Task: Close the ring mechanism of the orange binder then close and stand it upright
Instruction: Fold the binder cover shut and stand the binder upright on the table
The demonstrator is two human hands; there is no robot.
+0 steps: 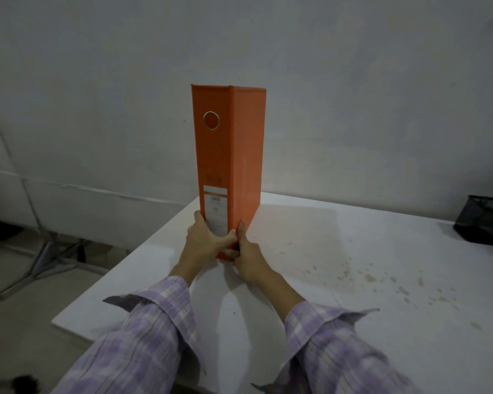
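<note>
The binder [229,155] I hold is a flat, bright orange on spine and cover alike. Its finger ring [211,120] is silvery metal around an orange centre, and the spine label [216,207] is white with an orange band and a small black barcode. My sleeves [143,336] are a lilac and white plaid, the turned-back cuffs a darker grey-purple. The tabletop [339,265] is white, speckled with brownish stains on its right side. The mesh holder [481,218] at the far right is black. The wall [97,81] behind is a dull, pale grey.
</note>
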